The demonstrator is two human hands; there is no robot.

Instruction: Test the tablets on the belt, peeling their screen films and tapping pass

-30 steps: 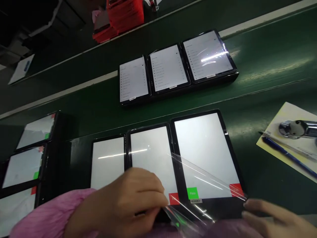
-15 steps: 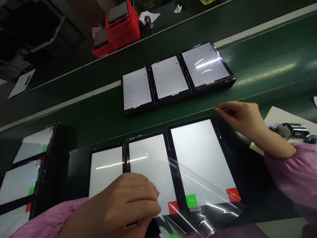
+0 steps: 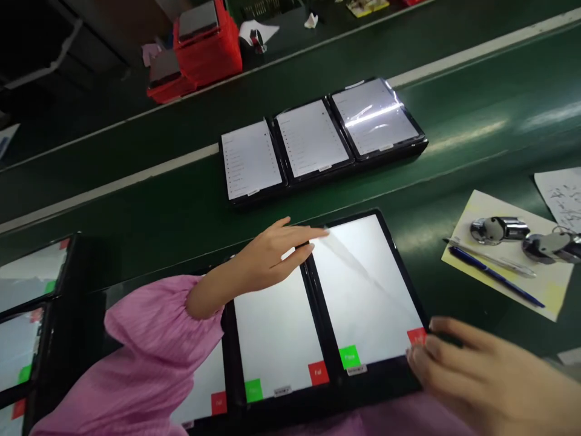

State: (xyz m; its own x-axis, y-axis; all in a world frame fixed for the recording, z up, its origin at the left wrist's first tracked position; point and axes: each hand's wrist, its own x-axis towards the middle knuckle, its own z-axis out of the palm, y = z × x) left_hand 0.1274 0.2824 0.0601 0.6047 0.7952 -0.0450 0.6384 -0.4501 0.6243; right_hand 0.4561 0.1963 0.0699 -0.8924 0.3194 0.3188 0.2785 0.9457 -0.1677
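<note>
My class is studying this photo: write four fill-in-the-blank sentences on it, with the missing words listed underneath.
1. The sleeve on the left hand is coloured ____.
2. The right hand is by the ____ box of the near row's rightmost tablet.
3. The back row has ____ tablets.
4. The darker pen on the paper is ____.

Missing words: pink; red; three; blue.
</note>
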